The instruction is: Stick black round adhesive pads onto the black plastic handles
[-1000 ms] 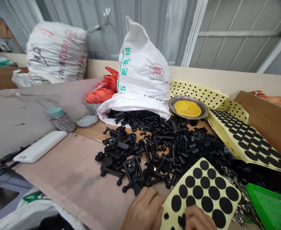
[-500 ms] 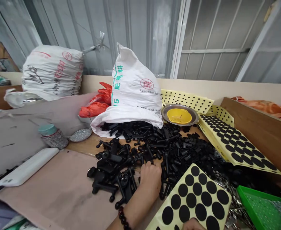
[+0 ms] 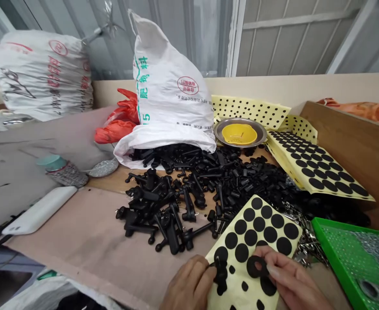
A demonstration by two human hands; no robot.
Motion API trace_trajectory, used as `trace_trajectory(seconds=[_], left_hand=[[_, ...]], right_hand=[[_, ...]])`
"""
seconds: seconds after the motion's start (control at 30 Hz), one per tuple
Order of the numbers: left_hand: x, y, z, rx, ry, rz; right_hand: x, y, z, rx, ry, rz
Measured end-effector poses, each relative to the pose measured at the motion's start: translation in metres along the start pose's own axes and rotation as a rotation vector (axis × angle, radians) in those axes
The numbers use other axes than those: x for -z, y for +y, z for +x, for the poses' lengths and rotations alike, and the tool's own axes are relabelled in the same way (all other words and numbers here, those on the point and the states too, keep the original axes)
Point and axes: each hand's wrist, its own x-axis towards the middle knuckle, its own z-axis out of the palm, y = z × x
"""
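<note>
My left hand (image 3: 189,284) is closed on a small black plastic part (image 3: 221,275) with knobby ends, held over the left edge of a yellow backing sheet (image 3: 241,297). Between the thumb and fingers of my right hand (image 3: 289,275) is a black round sticker (image 3: 252,269) with a hole through its middle. It is lifted above the same sheet, which carries rows of black discs. Small black dots remain on its lower part, where bare yellow shows. Just beyond the hands lies a heap of black plastic arms (image 3: 166,215).
A white woven sack (image 3: 173,90) stands behind the heap, beside a metal bowl with a yellow strainer (image 3: 239,134). At right are more sticker sheets (image 3: 318,163), loose metal pins (image 3: 305,245) and a green tray (image 3: 341,258). A lidded jar (image 3: 63,174) and white slab (image 3: 41,211) lie left.
My left hand has come back from the black heap to the sheet, with a black part in it. My right hand has risen into view with a ring-shaped sticker. The view has tilted down.
</note>
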Motion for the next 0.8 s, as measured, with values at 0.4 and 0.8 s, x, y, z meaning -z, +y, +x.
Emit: trace_trajectory(seconds=[0.4, 0.8], left_hand=[[0.01, 0.012, 0.01, 0.428, -0.453, -0.587], [0.014, 0.018, 0.033, 0.847, -0.586, -0.919]], right_hand=[[-0.011, -0.001, -0.013, -0.055, -0.007, -0.088], [-0.034, 0.01, -0.014, -0.121, -0.173, 0.053]])
